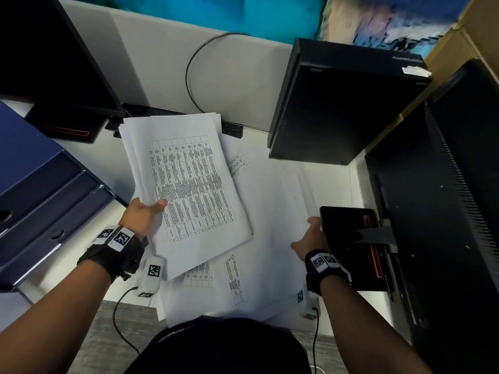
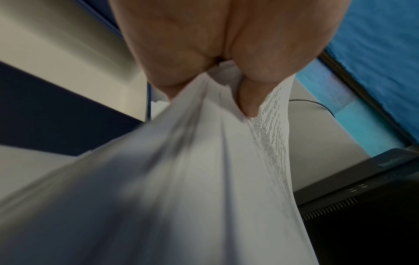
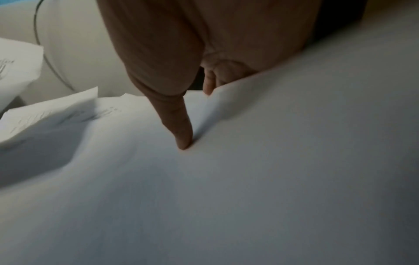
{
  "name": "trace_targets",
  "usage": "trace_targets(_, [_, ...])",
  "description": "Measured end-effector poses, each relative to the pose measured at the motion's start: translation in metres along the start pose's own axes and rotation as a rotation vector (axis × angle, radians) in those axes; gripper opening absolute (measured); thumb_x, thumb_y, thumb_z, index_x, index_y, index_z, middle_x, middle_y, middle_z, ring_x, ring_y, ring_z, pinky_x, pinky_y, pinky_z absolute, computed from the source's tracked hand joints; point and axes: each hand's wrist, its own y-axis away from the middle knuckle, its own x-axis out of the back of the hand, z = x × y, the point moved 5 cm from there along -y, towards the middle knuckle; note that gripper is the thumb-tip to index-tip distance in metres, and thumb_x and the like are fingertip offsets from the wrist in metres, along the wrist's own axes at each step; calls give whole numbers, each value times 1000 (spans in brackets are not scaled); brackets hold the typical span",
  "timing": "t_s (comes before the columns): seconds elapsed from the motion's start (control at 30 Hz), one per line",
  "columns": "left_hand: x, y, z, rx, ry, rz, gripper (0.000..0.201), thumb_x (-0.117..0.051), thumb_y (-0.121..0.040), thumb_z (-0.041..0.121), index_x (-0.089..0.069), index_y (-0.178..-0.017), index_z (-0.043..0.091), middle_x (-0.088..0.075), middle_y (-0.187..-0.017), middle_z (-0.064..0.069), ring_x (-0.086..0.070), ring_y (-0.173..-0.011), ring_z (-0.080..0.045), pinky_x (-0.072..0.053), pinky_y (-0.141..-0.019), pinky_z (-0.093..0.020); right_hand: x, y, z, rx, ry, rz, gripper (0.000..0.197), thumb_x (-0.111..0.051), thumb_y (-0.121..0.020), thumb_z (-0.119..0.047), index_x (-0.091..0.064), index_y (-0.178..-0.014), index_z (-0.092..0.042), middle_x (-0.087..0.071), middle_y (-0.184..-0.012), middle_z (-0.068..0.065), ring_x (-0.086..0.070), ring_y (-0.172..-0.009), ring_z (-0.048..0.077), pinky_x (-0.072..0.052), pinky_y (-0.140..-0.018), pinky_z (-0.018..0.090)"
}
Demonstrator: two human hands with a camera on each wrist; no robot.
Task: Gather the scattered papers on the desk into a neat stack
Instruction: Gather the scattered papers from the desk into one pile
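Note:
My left hand [image 1: 145, 213] grips a bundle of white papers [image 1: 189, 184] by its left edge, thumb on the top sheet, which carries a printed table. The bundle is lifted and tilted over the desk; in the left wrist view my left hand [image 2: 204, 44] pinches the bundle [image 2: 181, 179] with its sheets fanned. More loose papers [image 1: 264, 211] lie overlapping on the white desk [image 1: 243, 76]. At their right edge my right hand [image 1: 310, 236] holds them. In the right wrist view its thumb [image 3: 181, 125] presses on a blank sheet [image 3: 249, 179] and fingers curl under that sheet's raised edge.
Blue binders [image 1: 40, 198] stand at the left. A black computer case [image 1: 337, 103] sits at the back right, a monitor [image 1: 445, 211] with its black base [image 1: 348, 255] at the right, another monitor [image 1: 48, 49] at the back left. A cable [image 1: 189, 76] loops behind the papers.

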Motion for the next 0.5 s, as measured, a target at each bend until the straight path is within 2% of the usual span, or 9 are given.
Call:
trace_targets(0.07, [-1, -2, -2, -3, 8, 13, 36, -64, -92, 30, -59, -108, -3, -60, -92, -20, -54, -84, -30, -45, -75, -38, 6, 0, 0, -7, -123, -4, 70, -74, -77, -8, -34, -134, -15, -53, -106, 5, -61, -90, 31, -52, -75, 34])
trace_targets(0.13, [0, -2, 0, -17, 26, 16, 36, -65, -92, 28, -59, -106, -4, -59, -89, -18, -54, -82, -28, -44, -74, -37, 18, -1, -6, 33, -143, -28, 45, -71, -82, -9, -54, -125, -8, -64, -113, 9, -64, -99, 33, -53, -82, 34])
trace_targets(0.2, [3, -5, -3, -11, 53, 14, 39, -65, -91, 27, -59, -108, -8, -57, -86, -19, -54, -79, -28, -45, -71, -37, 36, 0, -12, 76, -182, -25, 28, -64, -88, -8, -65, -116, -4, -68, -115, 15, -64, -103, 31, -48, -83, 29])
trace_targets(0.33, [10, -9, -3, 8, 71, 34, 40, -65, -92, 27, -61, -108, -10, -59, -88, -20, -55, -79, -30, -46, -72, -37, 91, 11, -31, 180, -322, 37, 27, -56, -93, -7, -65, -119, -7, -67, -110, 6, -59, -98, 21, -41, -84, 25])
trace_targets(0.47, [11, -7, 2, -4, 62, 47, 42, -64, -93, 26, -61, -113, -11, -61, -93, -21, -56, -78, -30, -44, -66, -35, 138, 19, -48, 278, -491, 128, 26, -60, -93, -8, -67, -117, -13, -66, -101, -5, -64, -98, 19, -46, -86, 26])
trace_targets(0.5, [10, -7, 3, -15, 47, 40, 43, -64, -93, 26, -61, -115, -11, -62, -94, -22, -56, -81, -30, -44, -66, -35, 146, 24, -54, 302, -556, 125, 26, -60, -93, -8, -67, -117, -17, -67, -99, -9, -66, -94, 14, -48, -84, 25])
